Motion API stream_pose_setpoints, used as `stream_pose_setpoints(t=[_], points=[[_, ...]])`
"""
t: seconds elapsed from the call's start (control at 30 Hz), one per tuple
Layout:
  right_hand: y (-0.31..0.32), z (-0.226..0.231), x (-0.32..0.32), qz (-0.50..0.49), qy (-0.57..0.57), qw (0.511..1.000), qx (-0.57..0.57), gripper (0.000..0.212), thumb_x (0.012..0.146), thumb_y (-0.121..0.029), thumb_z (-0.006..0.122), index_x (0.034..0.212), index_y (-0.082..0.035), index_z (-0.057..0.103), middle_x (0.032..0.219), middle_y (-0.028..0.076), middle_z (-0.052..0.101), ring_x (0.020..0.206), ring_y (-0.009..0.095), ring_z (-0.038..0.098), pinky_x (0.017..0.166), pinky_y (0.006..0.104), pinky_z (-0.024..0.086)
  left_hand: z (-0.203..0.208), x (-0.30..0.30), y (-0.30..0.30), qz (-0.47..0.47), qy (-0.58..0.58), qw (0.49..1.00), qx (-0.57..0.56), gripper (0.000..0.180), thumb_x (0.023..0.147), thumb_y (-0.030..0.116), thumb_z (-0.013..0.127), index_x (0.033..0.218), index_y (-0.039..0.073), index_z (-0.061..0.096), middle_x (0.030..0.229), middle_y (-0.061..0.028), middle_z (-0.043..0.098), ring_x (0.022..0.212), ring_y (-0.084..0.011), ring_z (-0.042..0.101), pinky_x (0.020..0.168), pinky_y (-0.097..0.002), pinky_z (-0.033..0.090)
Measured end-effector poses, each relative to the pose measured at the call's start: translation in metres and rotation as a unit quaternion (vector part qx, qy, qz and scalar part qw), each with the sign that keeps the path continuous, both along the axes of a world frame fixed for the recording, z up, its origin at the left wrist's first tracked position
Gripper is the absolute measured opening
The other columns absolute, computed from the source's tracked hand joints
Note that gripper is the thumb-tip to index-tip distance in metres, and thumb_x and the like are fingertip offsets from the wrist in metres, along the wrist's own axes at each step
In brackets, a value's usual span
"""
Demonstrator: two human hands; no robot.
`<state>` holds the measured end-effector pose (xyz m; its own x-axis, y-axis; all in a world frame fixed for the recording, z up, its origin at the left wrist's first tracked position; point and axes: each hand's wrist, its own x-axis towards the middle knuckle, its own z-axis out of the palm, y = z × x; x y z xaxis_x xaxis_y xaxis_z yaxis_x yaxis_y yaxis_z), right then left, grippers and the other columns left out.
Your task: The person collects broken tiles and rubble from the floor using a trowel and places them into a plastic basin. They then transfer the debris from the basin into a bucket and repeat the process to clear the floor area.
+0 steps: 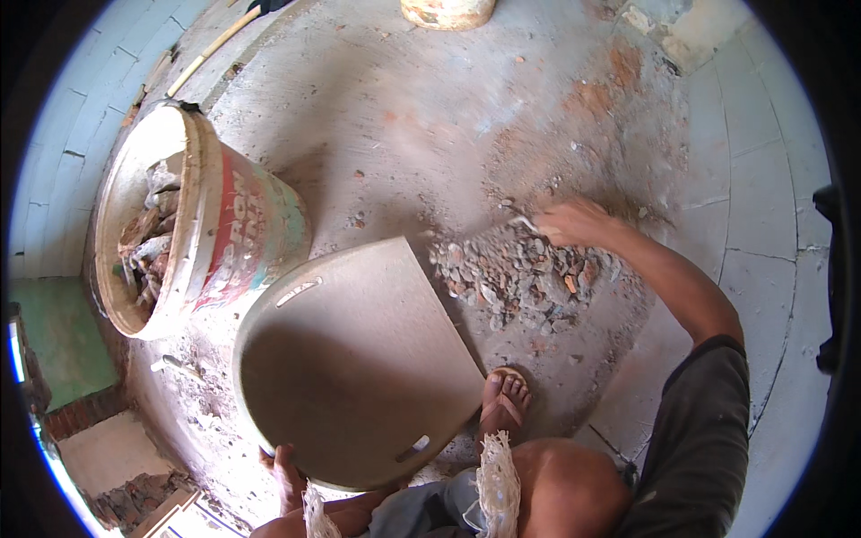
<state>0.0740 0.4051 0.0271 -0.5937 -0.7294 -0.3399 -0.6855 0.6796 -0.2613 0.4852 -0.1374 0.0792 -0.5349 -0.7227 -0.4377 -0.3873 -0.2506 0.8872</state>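
A large grey-beige plastic scoop pan (359,359) lies on the floor in front of me, its straight edge facing the rubble. My left hand (285,477) grips the pan's curved rim at the lower left, with part of the hand hidden. Over a heap of broken stone and brick rubble (529,278), my right hand (569,222) is closed round a hand tool (520,221). Only a pale metallic bit of this tool shows clearly; the rest is blurred, so its kind is unclear. The heap lies just right of the pan's straight edge.
A big tilted bucket (242,224) holding rubble stands at the left. Another bucket (448,11) is at the far edge. A long wooden handle (211,52) lies at the upper left. Pale block walls (762,206) flank the floor; my sandalled foot (504,401) is beside the pan.
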Motion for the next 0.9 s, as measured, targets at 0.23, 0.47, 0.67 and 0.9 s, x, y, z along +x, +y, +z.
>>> stream_pose_setpoints(t=[0.23, 0.47, 0.67, 0.9], points=[[-0.034, 0.019, 0.015, -0.165, 0.06, 0.98, -0.092, 0.025, 0.089, -0.017, 0.061, 0.113, -0.012, 0.061, 0.098, 0.013, 0.066, 0.086, 0.03, 0.067, 0.075, 0.045, 0.054, 0.026, 0.023, 0.01, -0.027, -0.152, 0.988, -0.002, 0.055, 0.067, 0.002, 0.056, 0.122, 0.002, 0.052, 0.094, -0.0084, 0.061, 0.078, -0.0182, 0.058, 0.072, -0.0322, 0.051], [-0.192, -0.032, -0.039, -0.162, 0.057, 0.985, -0.032, 0.026, 0.098, -0.015, 0.046, 0.118, -0.019, 0.062, 0.11, 0.008, 0.063, 0.104, 0.029, 0.062, 0.086, 0.0508, 0.053, 0.023, 0.032, 0.011, -0.034, -0.021, 0.999, -0.019, 0.065, 0.067, -0.006, 0.054, 0.13, 0.002, 0.045, 0.1, -0.0082, 0.058, 0.077, -0.0163, 0.058, 0.068, -0.0281, 0.051], [-0.175, -0.041, -0.038, 0.02, 0.108, 0.994, -0.009, 0.02, 0.089, -0.011, 0.053, 0.103, -0.02, 0.064, 0.105, 0.0, 0.061, 0.11, 0.02, 0.052, 0.098, 0.0425, 0.032, 0.023, 0.046, 0.014, 0.003, -0.028, 1.0, 0.002, 0.065, 0.067, -0.005, 0.054, 0.13, 0.003, 0.044, 0.098, -0.0076, 0.056, 0.077, -0.0161, 0.057, 0.07, -0.028, 0.051], [-0.052, 0.005, 0.009, 0.071, 0.15, 0.986, -0.009, 0.023, 0.084, -0.003, 0.058, 0.101, -0.016, 0.066, 0.099, 0.002, 0.06, 0.104, 0.02, 0.052, 0.095, 0.0379, 0.031, 0.026, -0.007, -0.001, -0.059, -0.038, 0.996, 0.058, 0.045, 0.068, -0.005, 0.053, 0.112, 0.004, 0.052, 0.084, -0.0054, 0.056, 0.069, -0.0149, 0.055, 0.062, -0.0276, 0.049]])
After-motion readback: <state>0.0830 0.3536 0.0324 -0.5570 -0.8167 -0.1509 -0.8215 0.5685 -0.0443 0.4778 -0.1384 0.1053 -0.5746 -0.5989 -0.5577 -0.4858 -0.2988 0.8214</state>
